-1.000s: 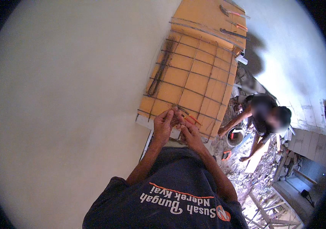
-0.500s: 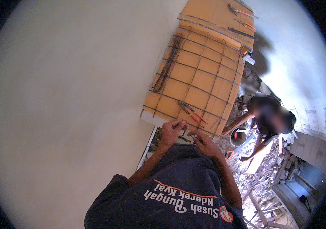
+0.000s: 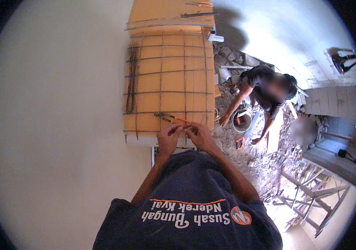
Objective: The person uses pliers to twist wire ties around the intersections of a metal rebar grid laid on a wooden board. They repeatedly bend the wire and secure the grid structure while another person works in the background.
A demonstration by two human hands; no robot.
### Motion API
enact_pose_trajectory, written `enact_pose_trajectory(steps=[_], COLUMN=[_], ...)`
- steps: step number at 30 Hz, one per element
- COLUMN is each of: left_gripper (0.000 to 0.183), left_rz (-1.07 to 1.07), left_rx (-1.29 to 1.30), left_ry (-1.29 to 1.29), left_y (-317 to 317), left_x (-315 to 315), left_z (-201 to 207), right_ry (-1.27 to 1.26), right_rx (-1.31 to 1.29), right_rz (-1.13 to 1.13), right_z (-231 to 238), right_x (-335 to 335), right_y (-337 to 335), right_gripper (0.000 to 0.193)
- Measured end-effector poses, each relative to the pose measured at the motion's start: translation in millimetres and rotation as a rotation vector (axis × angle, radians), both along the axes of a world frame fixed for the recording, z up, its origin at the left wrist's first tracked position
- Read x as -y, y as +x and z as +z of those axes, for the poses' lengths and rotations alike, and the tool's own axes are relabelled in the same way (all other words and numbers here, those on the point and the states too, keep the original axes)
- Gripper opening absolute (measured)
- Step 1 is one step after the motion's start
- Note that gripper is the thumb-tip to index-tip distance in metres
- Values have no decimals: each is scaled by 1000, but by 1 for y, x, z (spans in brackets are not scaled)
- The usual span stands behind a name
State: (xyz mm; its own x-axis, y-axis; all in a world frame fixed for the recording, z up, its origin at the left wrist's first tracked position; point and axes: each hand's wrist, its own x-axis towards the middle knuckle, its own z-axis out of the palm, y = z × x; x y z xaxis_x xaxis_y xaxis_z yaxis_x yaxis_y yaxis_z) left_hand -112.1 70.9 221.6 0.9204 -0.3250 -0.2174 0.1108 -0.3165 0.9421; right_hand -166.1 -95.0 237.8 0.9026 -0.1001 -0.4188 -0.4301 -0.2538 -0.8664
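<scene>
We see the steel-bar grid [image 3: 160, 91] already laid crosswise on the orange panel [image 3: 173, 66]; which crossings are fastened, and how many are left, we cannot tell. Our left hand [image 3: 168, 141] and right hand [image 3: 201, 137] meet above its near edge, fingers pinched narrow; whether they hold something thin, we cannot tell. The pincers [image 3: 166, 117] lie just beyond the fingers, the wire bundle [image 3: 131, 79] farther, to the left.

Upside-down lettering [image 3: 182, 220] on a dark shirt [image 3: 190, 177], lol
Basically just two white rows of it, plus an orange line [image 3: 186, 200] and a round orange-and-white logo [image 3: 241, 216].
</scene>
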Motion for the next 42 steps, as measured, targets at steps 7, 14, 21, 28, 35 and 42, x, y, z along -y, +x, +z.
enact_pose_trajectory(steps=[7,14,21,28,35,42], left_gripper=[23,26,23,26,29,28], left_rz=[-277,-469,-800,-882,-507,-565], left_rx=[-14,-117,-752,-4,68,135], left_ry=[69,265,197,566,289,505], left_y=[-2,7,40,17,37,69], left_x=[10,15,20,32,108,135], left_z=[5,-21,22,-33,-79,-158], right_ry=[-145,-367,-232,-360,-415,-498], right_rx=[28,149,360,145,106,88], right_rz=[-24,176,437,257,-331,-427], right_z=[-2,-11,-12,-59,-119,-174], right_x=[24,35,62,67,146,162], right_y=[-21,-29,-41,-55,-62,-40], right_gripper=[27,25,25,21,21,22])
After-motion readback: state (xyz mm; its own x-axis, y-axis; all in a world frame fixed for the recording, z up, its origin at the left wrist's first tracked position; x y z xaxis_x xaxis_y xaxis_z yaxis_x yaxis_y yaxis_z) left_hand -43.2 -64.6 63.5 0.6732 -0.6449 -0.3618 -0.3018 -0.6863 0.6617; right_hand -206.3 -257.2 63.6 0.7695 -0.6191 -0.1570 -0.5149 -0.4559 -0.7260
